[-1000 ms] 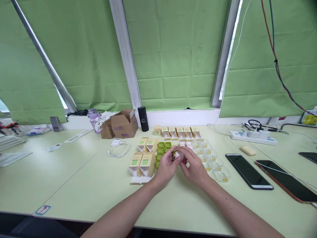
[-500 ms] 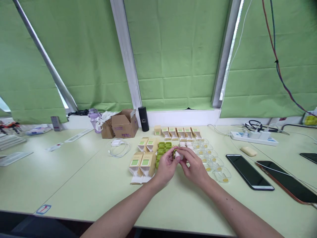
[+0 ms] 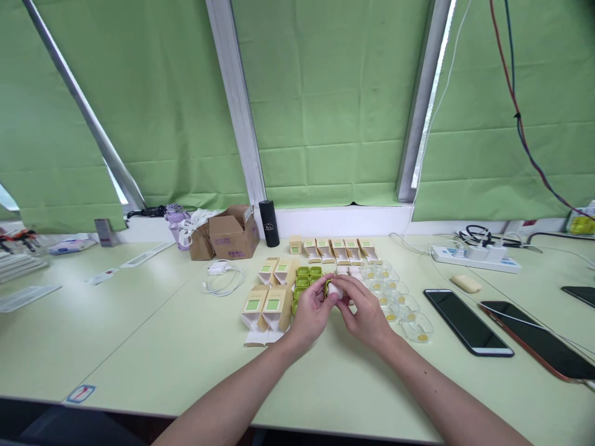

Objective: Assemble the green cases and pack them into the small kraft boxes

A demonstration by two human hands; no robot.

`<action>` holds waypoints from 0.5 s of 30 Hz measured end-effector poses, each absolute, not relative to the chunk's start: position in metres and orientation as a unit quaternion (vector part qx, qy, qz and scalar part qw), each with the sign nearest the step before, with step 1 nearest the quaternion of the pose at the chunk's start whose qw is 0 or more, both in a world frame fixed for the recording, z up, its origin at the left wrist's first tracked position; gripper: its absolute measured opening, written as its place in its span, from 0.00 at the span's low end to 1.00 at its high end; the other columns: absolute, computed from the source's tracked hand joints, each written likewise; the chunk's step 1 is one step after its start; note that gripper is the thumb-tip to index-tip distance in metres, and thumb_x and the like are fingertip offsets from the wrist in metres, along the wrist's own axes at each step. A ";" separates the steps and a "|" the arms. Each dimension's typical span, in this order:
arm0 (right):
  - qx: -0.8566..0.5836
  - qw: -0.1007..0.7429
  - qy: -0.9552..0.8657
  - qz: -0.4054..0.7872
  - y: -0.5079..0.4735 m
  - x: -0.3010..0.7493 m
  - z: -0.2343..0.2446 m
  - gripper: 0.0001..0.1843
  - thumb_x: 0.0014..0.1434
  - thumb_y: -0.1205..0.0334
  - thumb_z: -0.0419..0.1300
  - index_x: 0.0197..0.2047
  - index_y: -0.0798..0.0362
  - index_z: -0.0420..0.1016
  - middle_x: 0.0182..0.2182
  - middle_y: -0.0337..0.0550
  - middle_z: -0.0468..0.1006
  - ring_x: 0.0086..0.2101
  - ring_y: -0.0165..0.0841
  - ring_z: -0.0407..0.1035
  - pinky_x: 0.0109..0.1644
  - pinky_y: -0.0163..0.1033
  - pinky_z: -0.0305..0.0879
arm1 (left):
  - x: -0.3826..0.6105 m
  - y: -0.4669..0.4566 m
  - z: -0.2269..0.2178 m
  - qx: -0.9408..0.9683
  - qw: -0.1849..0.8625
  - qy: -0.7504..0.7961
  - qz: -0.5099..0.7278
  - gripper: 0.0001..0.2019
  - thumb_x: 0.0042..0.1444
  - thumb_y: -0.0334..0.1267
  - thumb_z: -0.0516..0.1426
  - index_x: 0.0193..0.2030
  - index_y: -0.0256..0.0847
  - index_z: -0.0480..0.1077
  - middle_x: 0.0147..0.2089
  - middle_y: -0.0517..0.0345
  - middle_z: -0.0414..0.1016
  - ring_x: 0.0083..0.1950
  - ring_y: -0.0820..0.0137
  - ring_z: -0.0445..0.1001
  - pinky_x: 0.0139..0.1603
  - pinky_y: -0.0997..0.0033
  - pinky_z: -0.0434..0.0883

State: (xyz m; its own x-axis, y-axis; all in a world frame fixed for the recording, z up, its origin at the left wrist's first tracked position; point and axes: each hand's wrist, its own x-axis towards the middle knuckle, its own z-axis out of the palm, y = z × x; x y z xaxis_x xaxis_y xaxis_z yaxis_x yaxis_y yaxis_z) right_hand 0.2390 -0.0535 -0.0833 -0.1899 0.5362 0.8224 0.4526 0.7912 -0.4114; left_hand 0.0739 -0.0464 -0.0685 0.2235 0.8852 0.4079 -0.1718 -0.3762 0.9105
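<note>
Barely any motion vs 1 s ago: both hands stay in the same spot and the camera view has drifted only slightly.

Left hand [image 3: 312, 313]: thumb and fingertips pinched on the small green-and-white plastic piece [image 3: 333, 288], gripping its left side.
Right hand [image 3: 367, 316]: fingers closed on the same piece from the right, so it is a two-handed grasp. The fingers cover most of the piece, and I can't tell its exact shape.

Reference is the black cylindrical flask [image 3: 268, 223], upright at the window sill.

- Held piece: in front of the flask and to its right, raised just above the pale green table [image 3: 139, 334].
- Cluster of green square plastic cups [image 3: 307, 277]: directly in front-right of the flask, just behind the left hand's fingers.
- Tan cardboard cartons with green labels [image 3: 266, 305]: straight in front of the flask, left of the hands, flaps open.
- Row of smaller tan cartons [image 3: 339, 249]: right of the flask, near the sill.
- Clear plastic lids with yellow dots [image 3: 395, 300]: further right of the flask, just beside the right hand.
- Black smartphone [image 3: 467, 321]: well to the flask's right, flat, screen up.
- White power strip [image 3: 474, 257]: far right of the flask, plugs in it.
- Brown corrugated cardboard box [image 3: 232, 232]: just left of the flask, open.
- Coiled white cable [image 3: 223, 279]: front-left of the flask.
</note>
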 end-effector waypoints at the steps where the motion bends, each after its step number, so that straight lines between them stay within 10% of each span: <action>1: -0.324 0.544 -0.773 0.043 -0.054 0.239 -0.083 0.27 0.70 0.71 0.57 0.69 0.43 0.70 0.61 0.54 0.78 0.56 0.47 0.77 0.46 0.50 0.86 | 0.074 -0.046 -0.069 0.612 0.490 0.287 0.550 0.30 0.62 0.50 0.69 0.67 0.39 0.74 0.66 0.40 0.79 0.65 0.52 0.80 0.66 0.52 0.79; 6: -0.348 0.537 -0.765 0.075 -0.055 0.239 -0.082 0.32 0.68 0.69 0.58 0.73 0.44 0.62 0.57 0.54 0.78 0.36 0.38 0.77 0.42 0.50 0.83 | 0.073 -0.041 -0.072 0.577 0.535 0.286 0.547 0.35 0.59 0.52 0.71 0.69 0.38 0.73 0.65 0.38 0.80 0.67 0.50 0.79 0.66 0.51 0.79; 15: -0.380 0.557 -0.729 0.114 -0.055 0.238 -0.077 0.23 0.68 0.67 0.58 0.65 0.46 0.69 0.45 0.47 0.81 0.33 0.37 0.76 0.40 0.45 0.78 | 0.069 -0.039 -0.071 0.571 0.567 0.260 0.534 0.40 0.56 0.50 0.74 0.71 0.38 0.71 0.69 0.37 0.76 0.71 0.48 0.74 0.71 0.51 0.73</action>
State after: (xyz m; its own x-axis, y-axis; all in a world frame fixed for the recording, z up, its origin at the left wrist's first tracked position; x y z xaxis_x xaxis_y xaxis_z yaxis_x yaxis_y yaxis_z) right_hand 0.2380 -0.0553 -0.0774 -0.0900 0.6812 0.7265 0.4271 0.6854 -0.5898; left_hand 0.0688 -0.0393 -0.0710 0.2947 0.9022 0.3151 -0.3081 -0.2224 0.9250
